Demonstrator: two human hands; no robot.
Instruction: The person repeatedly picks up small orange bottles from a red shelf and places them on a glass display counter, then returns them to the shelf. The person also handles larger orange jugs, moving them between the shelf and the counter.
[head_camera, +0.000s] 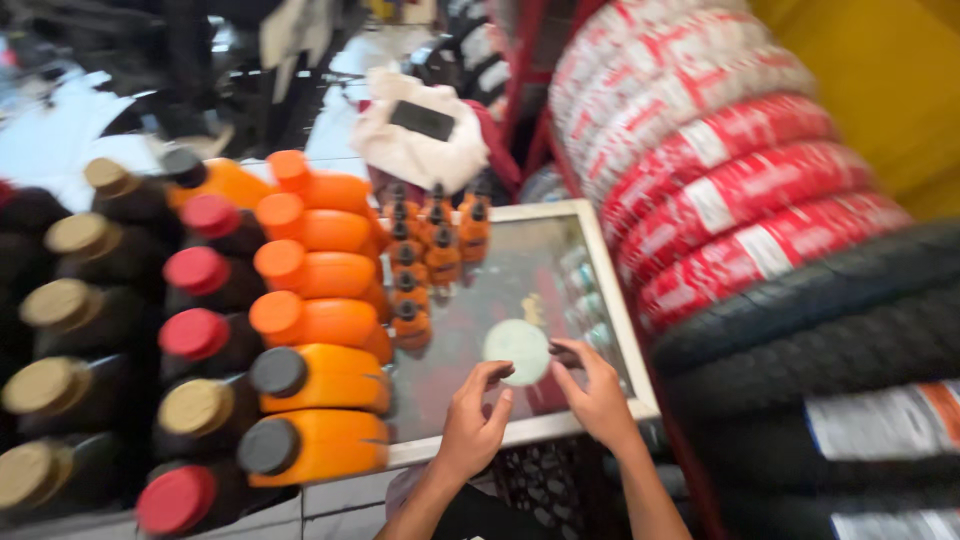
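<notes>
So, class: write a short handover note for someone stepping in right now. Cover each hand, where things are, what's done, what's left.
Left hand: open, fingertips at the pale round disc, not gripping it.
Right hand: open, fingers touching the disc's right edge.
The disc lies flat on the glass counter top, near its front edge.
Small orange bottles stand behind it; large orange bottles are to the left; wrapped tyres are stacked to the right.
Done: disc on counter. Left: disc not yet lifted.
</notes>
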